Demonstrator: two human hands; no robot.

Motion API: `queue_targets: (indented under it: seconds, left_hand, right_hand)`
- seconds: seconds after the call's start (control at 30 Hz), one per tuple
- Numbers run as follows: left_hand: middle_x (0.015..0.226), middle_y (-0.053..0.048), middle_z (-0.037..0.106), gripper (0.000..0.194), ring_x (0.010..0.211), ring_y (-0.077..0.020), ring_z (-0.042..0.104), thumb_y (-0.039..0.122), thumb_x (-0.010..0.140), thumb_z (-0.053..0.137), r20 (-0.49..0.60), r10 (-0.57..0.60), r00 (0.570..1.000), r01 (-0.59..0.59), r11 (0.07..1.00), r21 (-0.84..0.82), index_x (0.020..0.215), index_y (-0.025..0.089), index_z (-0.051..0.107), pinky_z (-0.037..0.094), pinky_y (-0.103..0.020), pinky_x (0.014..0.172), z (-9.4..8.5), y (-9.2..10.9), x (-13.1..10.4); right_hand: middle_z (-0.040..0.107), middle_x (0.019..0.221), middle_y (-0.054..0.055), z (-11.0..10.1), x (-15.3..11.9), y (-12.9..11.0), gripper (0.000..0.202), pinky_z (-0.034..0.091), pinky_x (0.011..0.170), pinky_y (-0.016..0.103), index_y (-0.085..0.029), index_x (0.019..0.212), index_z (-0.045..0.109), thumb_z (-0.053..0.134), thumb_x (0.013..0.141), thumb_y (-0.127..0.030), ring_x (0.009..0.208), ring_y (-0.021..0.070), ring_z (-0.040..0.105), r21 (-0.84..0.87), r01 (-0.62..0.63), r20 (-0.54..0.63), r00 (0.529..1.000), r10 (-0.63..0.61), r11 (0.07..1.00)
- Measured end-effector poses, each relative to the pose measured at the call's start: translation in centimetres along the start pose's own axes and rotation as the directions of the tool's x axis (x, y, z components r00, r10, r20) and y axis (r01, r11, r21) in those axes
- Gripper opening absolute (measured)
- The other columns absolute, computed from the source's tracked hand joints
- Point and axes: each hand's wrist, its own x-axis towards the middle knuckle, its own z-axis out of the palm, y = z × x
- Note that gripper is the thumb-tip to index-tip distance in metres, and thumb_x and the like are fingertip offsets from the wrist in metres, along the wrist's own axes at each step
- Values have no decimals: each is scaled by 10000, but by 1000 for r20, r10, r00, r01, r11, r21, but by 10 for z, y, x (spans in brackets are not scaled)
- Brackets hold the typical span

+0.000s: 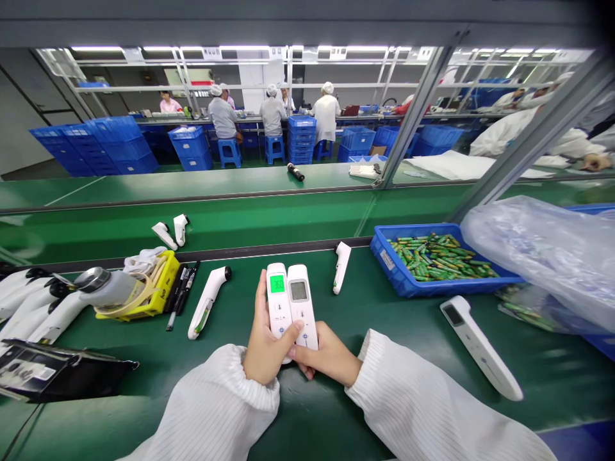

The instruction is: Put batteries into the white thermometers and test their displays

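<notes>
1. Your left hand [266,349] is curled around the lit thermometer [277,314], its fingers along the left edge and its thumb reaching across onto the neighbouring one.
2. Your right hand [329,352] is partly closed around the lower end of the grey-screened thermometer [308,314], thumb across the front; its other fingers are mostly hidden from you.
3. You have both thermometers upright side by side, touching, screens facing you, above the middle of the green bench [307,422]. One display glows green with digits; the other is plain grey.
4. To your left lies a white thermometer [211,301] with green showing in its handle, just beside black pens [181,288] and a yellow basket [166,288].
5. Beyond your hands, slightly right, lies a smaller-looking thermometer [341,266].
6. To your right, a blue tray [406,285] holds green batteries [435,256]; nearer you, another thermometer [485,352] lies slanted.
</notes>
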Motion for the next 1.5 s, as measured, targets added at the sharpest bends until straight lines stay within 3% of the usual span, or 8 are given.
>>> queue_targets:
  seconds: [0.47,0.6,0.8,0.93,1.07,1.17,1.3,1.5]
  left_hand:
    - [1529,-76,285,952,1266,-282,462,326,767,718,15,25,1000,-25,999,20,1484,358,92,488,-362,940,0,-4,1]
    - [1535,-10,289,788,1351,-263,352,390,877,566,55,-13,998,14,1000,-24,1486,382,67,410,-398,1047,-2,0,-1]
    - [1581,34,135,621,1430,-209,165,374,942,443,90,53,994,-57,998,35,1489,347,150,250,-325,1138,-5,1,-1]
    - [1582,35,130,601,1439,-179,116,353,956,418,75,99,992,-104,992,68,1492,324,148,178,-309,1160,-2,0,-3]
    - [1581,39,134,593,1440,-170,107,352,963,405,70,108,992,-114,990,87,1493,322,142,156,-297,1163,-4,0,-3]
    - [1587,43,99,603,1438,-204,124,372,960,409,72,89,993,-95,991,98,1491,346,125,197,-333,1155,-8,-1,-1]
    - [1588,40,93,609,1436,-202,133,374,962,407,89,122,989,-133,981,140,1492,352,108,199,-325,1154,-13,-3,2]
    - [1585,56,113,589,1430,-158,149,354,968,399,38,178,983,-182,969,165,1489,354,125,188,-258,1143,-16,-5,4]
  right_hand:
    - [488,422,-55,3,1,3,418,343,364,192,-122,698,595,772,650,-497,357,73,430,35,6,-63,998,-4,999]
    - [571,527,-10,3,0,2,444,388,417,215,-104,738,633,787,624,-505,418,81,472,78,25,-105,994,-16,997]
    - [708,903,79,3,-5,0,461,524,728,345,-146,980,686,780,672,-476,795,203,648,94,139,-107,986,-129,986]
    - [682,1097,94,4,-6,1,488,473,933,434,-184,1056,671,776,685,-483,1058,272,606,122,188,-86,980,-179,975]
    - [694,859,60,0,-2,1,470,523,664,291,-148,986,663,781,680,-484,720,158,635,129,154,-20,988,-153,980]
    - [615,621,15,-2,0,-1,440,403,435,201,-102,827,640,728,722,-520,473,87,528,71,112,22,993,-114,991]
    - [554,501,1,-1,-1,-2,474,337,350,177,-107,688,570,647,777,-567,378,80,495,29,85,47,995,-86,996]
    - [528,484,-52,-2,1,0,470,336,347,157,-138,855,498,643,778,-578,345,53,423,55,120,-34,992,-118,991]
